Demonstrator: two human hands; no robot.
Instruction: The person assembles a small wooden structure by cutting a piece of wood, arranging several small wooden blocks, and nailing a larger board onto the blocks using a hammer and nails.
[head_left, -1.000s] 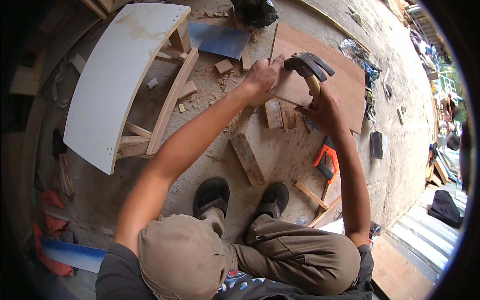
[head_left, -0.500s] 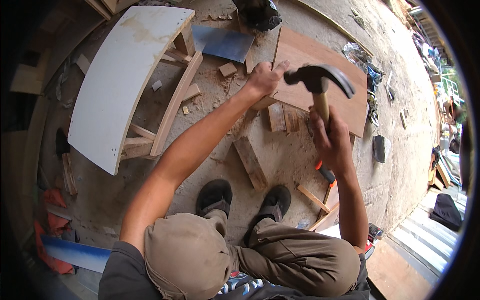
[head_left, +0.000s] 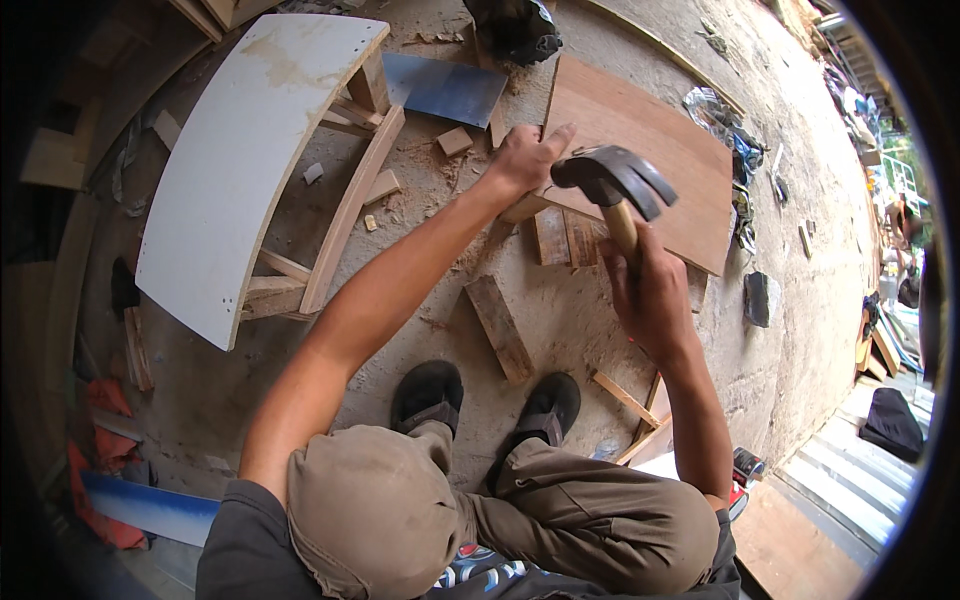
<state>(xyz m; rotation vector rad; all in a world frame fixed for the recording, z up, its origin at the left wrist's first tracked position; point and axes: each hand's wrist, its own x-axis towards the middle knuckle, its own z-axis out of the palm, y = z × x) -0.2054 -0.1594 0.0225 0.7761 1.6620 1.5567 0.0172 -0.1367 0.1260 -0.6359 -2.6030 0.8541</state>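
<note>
A claw hammer point(head_left: 622, 222) with a dark head and a wooden handle is in my right hand point(head_left: 655, 295), fingers wrapped round the handle. Its head hovers over the near left part of a brown plywood panel point(head_left: 650, 130), close to my left hand. At the panel's left edge my left hand point(head_left: 525, 160) is closed on the board, with the thumb lying toward its top. Below that edge, wooden pieces point(head_left: 565, 238) show under the panel. Whether a nail stands beneath the hammer head cannot be made out.
A stool-like wooden frame with a white curved top point(head_left: 260, 130) stands at the left. Behind it lies a blue-grey sheet point(head_left: 445, 88). A wood block point(head_left: 500, 328) lies before my feet, among offcuts and sawdust. A grey stone-like lump point(head_left: 761, 299) is at the right.
The hammer and my right hand have shifted left and slightly down, bringing the head nearer my left hand. A tool with an orange and black handle near my right wrist is now hidden.
</note>
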